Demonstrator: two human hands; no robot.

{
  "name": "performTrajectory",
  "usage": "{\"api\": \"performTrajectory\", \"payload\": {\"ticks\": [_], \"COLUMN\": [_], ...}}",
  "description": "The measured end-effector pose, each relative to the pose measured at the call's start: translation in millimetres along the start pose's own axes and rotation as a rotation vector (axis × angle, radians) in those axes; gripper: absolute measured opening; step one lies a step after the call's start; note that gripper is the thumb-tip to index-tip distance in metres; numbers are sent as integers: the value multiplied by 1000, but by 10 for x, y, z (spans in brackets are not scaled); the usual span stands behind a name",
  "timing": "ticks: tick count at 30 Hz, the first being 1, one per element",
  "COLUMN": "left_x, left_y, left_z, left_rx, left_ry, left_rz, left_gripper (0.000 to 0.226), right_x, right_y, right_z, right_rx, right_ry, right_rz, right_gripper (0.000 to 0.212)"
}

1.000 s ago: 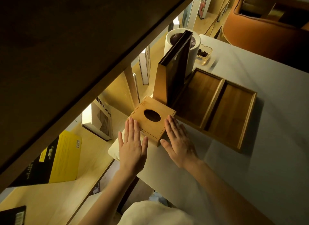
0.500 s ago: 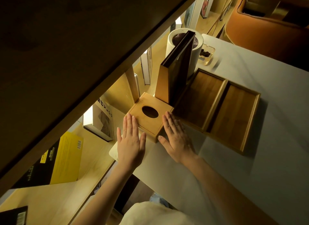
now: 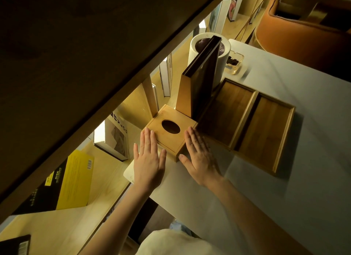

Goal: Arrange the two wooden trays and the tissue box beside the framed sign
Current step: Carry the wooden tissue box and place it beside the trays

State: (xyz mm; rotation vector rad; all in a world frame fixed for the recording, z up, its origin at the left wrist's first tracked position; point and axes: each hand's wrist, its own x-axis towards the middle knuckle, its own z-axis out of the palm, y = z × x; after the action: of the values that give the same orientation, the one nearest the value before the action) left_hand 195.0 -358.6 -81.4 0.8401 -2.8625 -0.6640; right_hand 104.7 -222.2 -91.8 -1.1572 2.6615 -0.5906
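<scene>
A square wooden tissue box [image 3: 171, 139] with an oval hole in its lid stands on the grey table [image 3: 266, 188], just in front of the upright framed sign [image 3: 202, 82]. Two shallow wooden trays lie side by side to the right: the near one [image 3: 226, 112] touches the sign's foot, the far one [image 3: 264, 139] lies beside it. My left hand [image 3: 149, 159] is flat with straight fingers against the box's left side. My right hand [image 3: 199, 156] is flat against its right side. Both hands press the box between them.
A white cylinder [image 3: 199, 51] stands behind the sign, with a small glass dish [image 3: 235, 62] to its right. An orange chair [image 3: 303, 38] is at the top right. A dark shelf board overhangs at the left; books, one yellow and black [image 3: 74, 180], lie on the wooden shelf below.
The tissue box has slid away from me between my flat hands, closer to the framed sign's foot. The trays have not moved.
</scene>
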Motion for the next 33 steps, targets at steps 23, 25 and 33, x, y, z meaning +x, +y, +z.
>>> {"api": "performTrajectory", "payload": {"ticks": [23,25,33], "left_x": [4,6,173], "left_y": [58,77,477], "left_z": [-24,-54,-447], "left_rx": [65,83,168], "left_ry": [-3,-11,5], "left_rz": [-15,-13,36], "left_gripper": [58,60,40], "right_x": [55,57,70], "right_y": [70,64,-63], "right_z": [-51,-69,-533], "right_rx": [8,-8,529], "right_ry": [-3,7,94], "right_rz": [-41,-44,179], "right_gripper": [64,63,41]}}
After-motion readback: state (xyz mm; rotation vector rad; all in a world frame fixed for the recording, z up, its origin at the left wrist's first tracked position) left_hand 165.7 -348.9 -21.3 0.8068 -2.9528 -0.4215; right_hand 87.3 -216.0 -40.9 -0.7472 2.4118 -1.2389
